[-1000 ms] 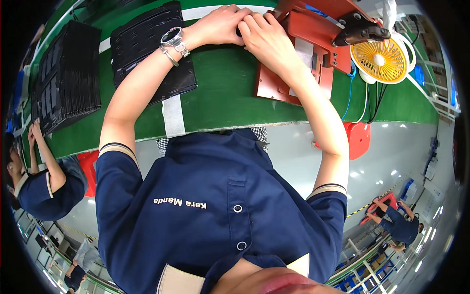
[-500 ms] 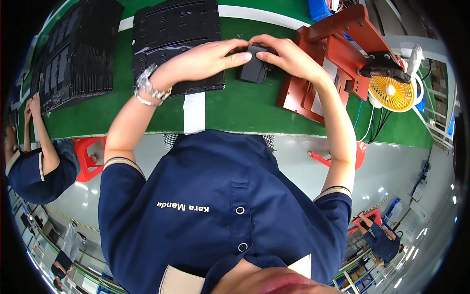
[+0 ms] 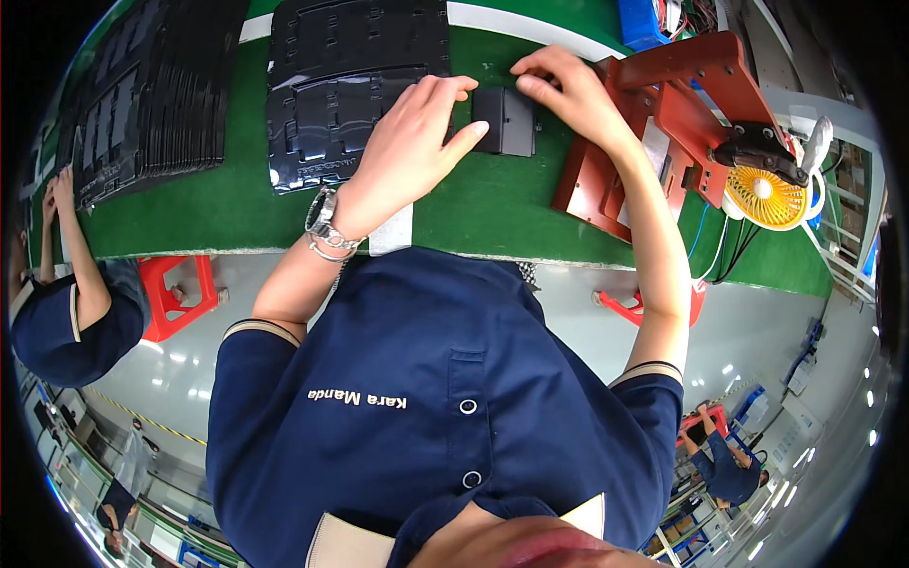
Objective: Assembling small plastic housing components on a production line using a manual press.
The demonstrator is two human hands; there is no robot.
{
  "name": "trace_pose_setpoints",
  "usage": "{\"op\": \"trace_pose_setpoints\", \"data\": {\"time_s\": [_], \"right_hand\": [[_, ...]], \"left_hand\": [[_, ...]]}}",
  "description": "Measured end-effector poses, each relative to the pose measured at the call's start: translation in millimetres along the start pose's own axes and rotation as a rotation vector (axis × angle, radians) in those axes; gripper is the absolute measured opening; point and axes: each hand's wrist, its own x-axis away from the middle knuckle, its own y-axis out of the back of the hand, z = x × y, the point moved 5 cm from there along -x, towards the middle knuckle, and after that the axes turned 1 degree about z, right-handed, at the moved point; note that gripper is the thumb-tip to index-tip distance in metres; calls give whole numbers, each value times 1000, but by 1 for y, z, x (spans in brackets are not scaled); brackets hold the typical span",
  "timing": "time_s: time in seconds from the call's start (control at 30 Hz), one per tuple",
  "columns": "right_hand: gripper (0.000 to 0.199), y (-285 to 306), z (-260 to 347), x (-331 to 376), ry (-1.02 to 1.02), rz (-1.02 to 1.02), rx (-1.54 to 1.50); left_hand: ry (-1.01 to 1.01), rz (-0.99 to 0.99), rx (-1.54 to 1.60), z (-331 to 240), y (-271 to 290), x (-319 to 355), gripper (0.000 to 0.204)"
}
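Observation:
A small black rectangular plastic part (image 3: 505,123) lies on the green tabletop (image 3: 492,204) between my hands. My left hand (image 3: 417,137) hovers at its left side, thumb and fingers apart, with nothing in the grasp. Beyond the part's upper right corner is my right hand (image 3: 571,93), its fingers loosely bent and the thumb held away from them, also holding nothing. Behind my left hand a flat black moulded tray (image 3: 346,104) rests on the table, partly covered by that hand and wrist.
A tall stack of black trays (image 3: 156,104) stands on the left. To the right are a red-brown metal fixture (image 3: 653,142) with a black handle, a yellow fan (image 3: 765,197) and cables. A blue bin (image 3: 641,24) sits farther back. Another person (image 3: 76,317) works at far left.
Both hands have let go of the black part and moved apart. It now lies on the table, slightly to the right in view. The whole view has shifted a little.

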Motion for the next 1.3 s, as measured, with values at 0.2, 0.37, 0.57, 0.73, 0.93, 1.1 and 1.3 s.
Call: {"op": "trace_pose_setpoints", "data": {"time_s": [0.2,0.37,0.57,0.73,0.93,1.1,1.3], "right_hand": [[32,-19,5,0,-10,117,83],[32,-27,-3,-10,-149,140,102],[30,-37,9,-33,-152,67,57],[24,-14,80,-19,-11,-142,-137],[17,-39,101,10,-194,-276,-745],[18,-65,110,32,-257,-286,-979],[16,-67,121,29,-249,-197,-931]], "left_hand": [[-62,-15,-148,-2,-10,1,39],[-173,-18,-305,-6,-18,3,35],[-107,-97,-151,2,-7,4,36],[124,-205,181,-4,23,16,39],[279,-16,1030,-7,25,28,21],[263,-91,1020,-8,28,36,23],[249,-87,965,-6,22,37,28]]}}
